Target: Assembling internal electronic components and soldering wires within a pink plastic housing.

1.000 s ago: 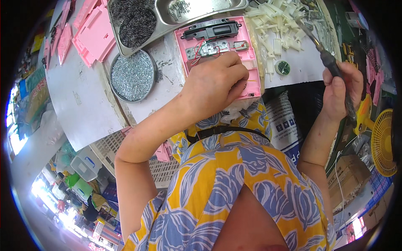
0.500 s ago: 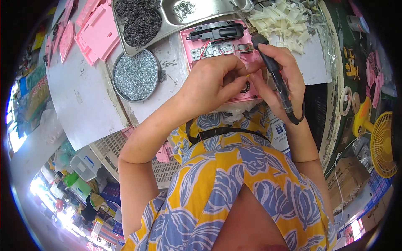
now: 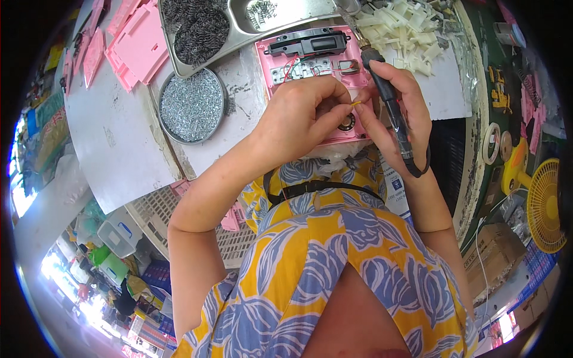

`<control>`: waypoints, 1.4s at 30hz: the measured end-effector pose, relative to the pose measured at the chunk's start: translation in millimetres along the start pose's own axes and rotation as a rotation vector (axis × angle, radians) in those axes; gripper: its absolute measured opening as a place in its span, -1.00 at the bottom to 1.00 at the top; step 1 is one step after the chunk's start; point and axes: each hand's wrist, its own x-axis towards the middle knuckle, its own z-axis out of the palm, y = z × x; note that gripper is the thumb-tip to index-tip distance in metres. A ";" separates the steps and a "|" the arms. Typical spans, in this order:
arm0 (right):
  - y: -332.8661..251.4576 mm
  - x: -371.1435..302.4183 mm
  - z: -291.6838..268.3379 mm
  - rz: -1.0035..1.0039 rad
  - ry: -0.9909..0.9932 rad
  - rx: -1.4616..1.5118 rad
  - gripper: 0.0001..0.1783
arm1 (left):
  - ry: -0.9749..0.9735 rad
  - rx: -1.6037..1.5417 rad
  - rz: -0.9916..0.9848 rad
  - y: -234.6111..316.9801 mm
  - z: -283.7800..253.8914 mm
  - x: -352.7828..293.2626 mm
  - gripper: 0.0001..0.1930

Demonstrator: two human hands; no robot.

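Note:
My left hand is closed over a pink plastic housing, thumb and finger pinching a thin yellow piece, too small to name surely. The fingertips of my right hand meet it there. That same hand also grips a black-handled tool with a long metal shaft, tilted up and left over the housing; whether it is a soldering iron or a screwdriver I cannot tell. In the housing lie a black part, a metal plate with red and green wires, and a round black part. My hands hide the housing's middle.
Left of the housing stands a round dish of small metal pieces, below a metal tray holding black springs. White plastic parts are heaped at the far right. Pink panels lie far left. A yellow fan stands at right.
The yellow piece now shows between my fingertips. My right hand and its tool have shifted very slightly left and down; my left hand has barely moved.

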 end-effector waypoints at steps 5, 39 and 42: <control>1.5 -8.0 0.6 0.032 0.026 -0.009 -0.32 | -0.005 -0.054 -0.075 2.3 1.1 0.7 -0.92; -12.4 -21.7 -96.8 -0.025 -0.271 0.188 -0.74 | -0.027 0.512 0.261 3.1 7.5 7.3 -0.88; -10.1 -21.2 -89.8 0.013 -0.266 0.178 -0.77 | -0.075 0.500 0.269 5.4 3.2 10.3 -0.89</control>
